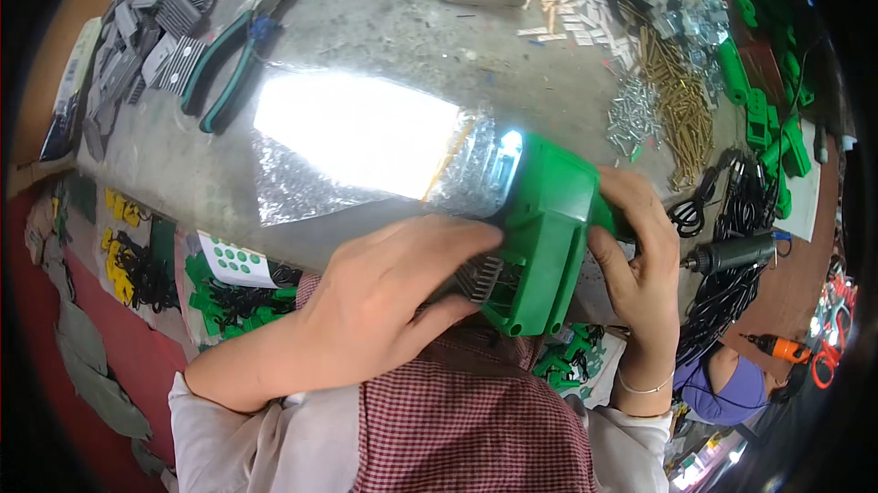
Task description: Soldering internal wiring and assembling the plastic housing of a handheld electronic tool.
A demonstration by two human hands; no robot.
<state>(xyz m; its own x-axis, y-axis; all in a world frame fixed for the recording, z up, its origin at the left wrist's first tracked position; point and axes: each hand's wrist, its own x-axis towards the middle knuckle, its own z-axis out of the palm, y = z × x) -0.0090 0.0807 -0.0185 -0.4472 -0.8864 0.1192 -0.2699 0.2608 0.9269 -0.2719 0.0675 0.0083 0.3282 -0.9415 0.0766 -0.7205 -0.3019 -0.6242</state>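
Grn housing (pixel 555 196), gry grille (pixel 480 279) @ side

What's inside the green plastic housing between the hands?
The green plastic housing shows a grey ribbed piece at its opening, held by the left hand. Its shell and that hand cover anything deeper; how far in the piece sits, I cannot tell.
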